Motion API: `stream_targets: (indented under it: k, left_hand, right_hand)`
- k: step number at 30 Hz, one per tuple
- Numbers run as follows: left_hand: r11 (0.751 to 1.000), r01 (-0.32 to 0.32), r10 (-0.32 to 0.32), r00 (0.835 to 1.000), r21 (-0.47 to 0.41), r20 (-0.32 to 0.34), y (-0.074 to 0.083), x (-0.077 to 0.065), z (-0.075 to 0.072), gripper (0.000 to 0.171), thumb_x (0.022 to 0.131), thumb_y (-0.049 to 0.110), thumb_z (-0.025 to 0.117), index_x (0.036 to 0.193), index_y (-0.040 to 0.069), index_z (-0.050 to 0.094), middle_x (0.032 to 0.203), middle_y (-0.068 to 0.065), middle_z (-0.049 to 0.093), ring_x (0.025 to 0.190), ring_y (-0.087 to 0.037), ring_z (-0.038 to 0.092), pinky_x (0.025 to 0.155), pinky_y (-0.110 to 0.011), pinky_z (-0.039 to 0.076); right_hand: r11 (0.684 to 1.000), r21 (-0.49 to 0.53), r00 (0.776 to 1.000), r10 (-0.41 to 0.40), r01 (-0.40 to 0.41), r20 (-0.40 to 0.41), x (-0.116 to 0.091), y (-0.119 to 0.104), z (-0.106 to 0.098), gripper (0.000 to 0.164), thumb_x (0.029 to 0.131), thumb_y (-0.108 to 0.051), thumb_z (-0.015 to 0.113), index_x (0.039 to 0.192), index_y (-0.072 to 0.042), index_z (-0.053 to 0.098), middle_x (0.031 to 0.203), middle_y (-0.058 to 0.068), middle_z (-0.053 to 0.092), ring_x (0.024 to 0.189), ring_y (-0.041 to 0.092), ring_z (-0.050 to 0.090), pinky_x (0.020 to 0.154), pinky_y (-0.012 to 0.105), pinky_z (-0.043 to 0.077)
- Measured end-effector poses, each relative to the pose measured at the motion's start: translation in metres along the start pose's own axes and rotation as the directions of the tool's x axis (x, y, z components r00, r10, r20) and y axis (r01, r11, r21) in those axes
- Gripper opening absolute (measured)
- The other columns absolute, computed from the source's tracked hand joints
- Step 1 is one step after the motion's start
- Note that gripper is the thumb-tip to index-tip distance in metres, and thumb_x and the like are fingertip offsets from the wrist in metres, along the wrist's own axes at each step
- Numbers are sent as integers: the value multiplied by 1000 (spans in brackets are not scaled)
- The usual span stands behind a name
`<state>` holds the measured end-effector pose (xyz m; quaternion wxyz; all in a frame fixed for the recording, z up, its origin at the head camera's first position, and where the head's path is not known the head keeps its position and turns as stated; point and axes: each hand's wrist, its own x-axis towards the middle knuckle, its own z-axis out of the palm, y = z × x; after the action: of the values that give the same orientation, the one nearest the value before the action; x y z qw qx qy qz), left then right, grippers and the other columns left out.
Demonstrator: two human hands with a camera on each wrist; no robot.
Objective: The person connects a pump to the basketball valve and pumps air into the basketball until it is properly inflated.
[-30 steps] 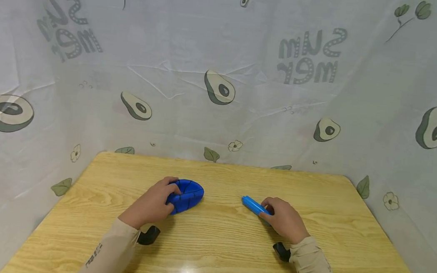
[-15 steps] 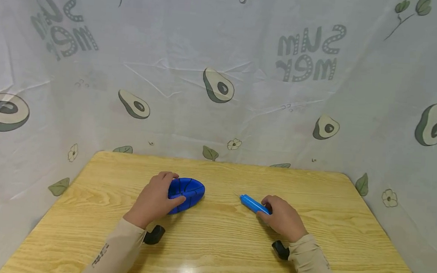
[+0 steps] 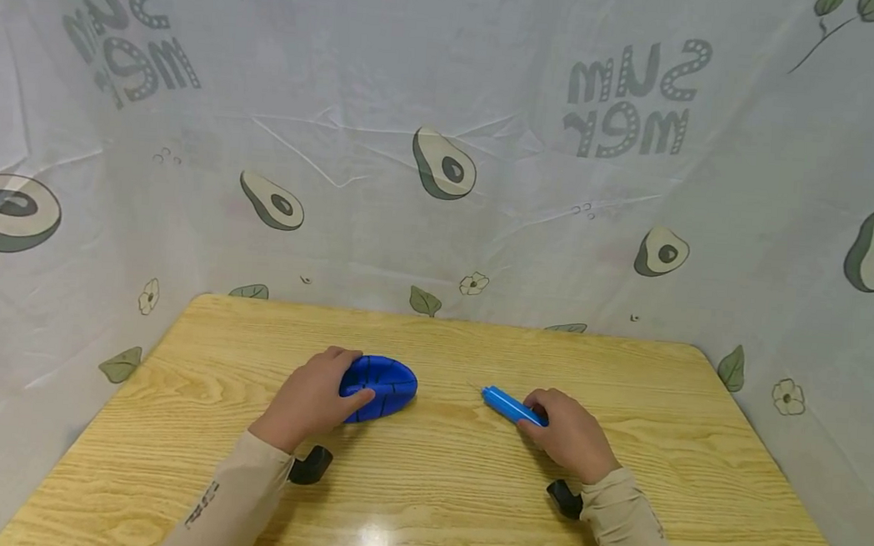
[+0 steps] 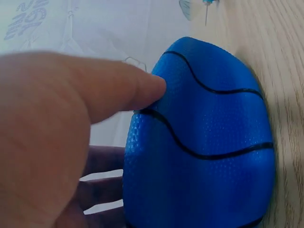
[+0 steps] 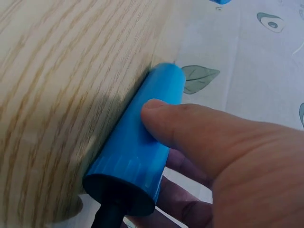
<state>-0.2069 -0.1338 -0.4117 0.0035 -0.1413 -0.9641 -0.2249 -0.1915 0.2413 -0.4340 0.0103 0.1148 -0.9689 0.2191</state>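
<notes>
A blue ball with black lines (image 3: 395,396) sits left of the table's middle, deflated and caved in like a bowl. My left hand (image 3: 307,400) grips its left end, the thumb along the near side and the fingers toward the far side. In the left wrist view, the thumb presses the ball's pebbled skin (image 4: 213,126), with the fingers partly hidden behind it. My right hand (image 3: 568,433) holds a light blue hand pump (image 3: 507,404), its thin needle (image 3: 474,385) pointing left toward the ball. The right wrist view shows the thumb across the pump barrel (image 5: 152,114) and a black handle end (image 5: 114,202).
The wood-grain table (image 3: 424,489) has its far edge against a pale curtain (image 3: 349,242) printed with avocados and leaves. Black wrist mounts stick out beneath the left wrist (image 3: 312,466) and the right wrist (image 3: 565,500). A gap of table lies between needle and ball.
My left hand has shifted its grip: the index finger has left the ball's hollow, and the thumb now stretches along the near side. The right hand and pump are nearly still.
</notes>
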Motion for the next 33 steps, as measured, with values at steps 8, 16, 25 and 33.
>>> stream_targets:
  k: [8,16,25,33]
  left_hand:
    - [995,-93,93,996,24,-13,7,3,7,67,94,37,73,147,2,53,149,-21,53,142,-41,46,121,-62,32]
    - [987,-141,144,989,80,-32,27,14,31,80,90,55,77,152,10,50,152,-16,51,146,-39,40,123,-69,19]
    - [980,-161,171,982,117,-78,38,15,39,72,90,42,82,149,12,55,143,-19,55,140,-42,44,121,-71,21]
    - [974,-193,208,969,121,-130,37,19,39,45,86,28,88,122,13,64,128,-14,60,127,-40,53,119,-70,28]
  right_hand:
    - [1000,14,1000,-1,0,14,0,4,1,35,94,-21,79,123,-4,71,106,7,68,93,22,66,80,45,60]
    - [1000,-27,1000,2,-2,-1,6,-5,0,27,93,-20,80,114,-4,73,103,6,67,94,23,67,81,44,61]
    - [998,-54,1000,19,-19,11,5,-6,-2,25,91,-17,82,110,-3,73,99,6,66,85,18,63,75,41,59]
    - [998,-70,1000,7,-5,24,5,-3,-6,22,90,-18,83,105,-4,74,96,6,67,81,18,63,73,41,59]
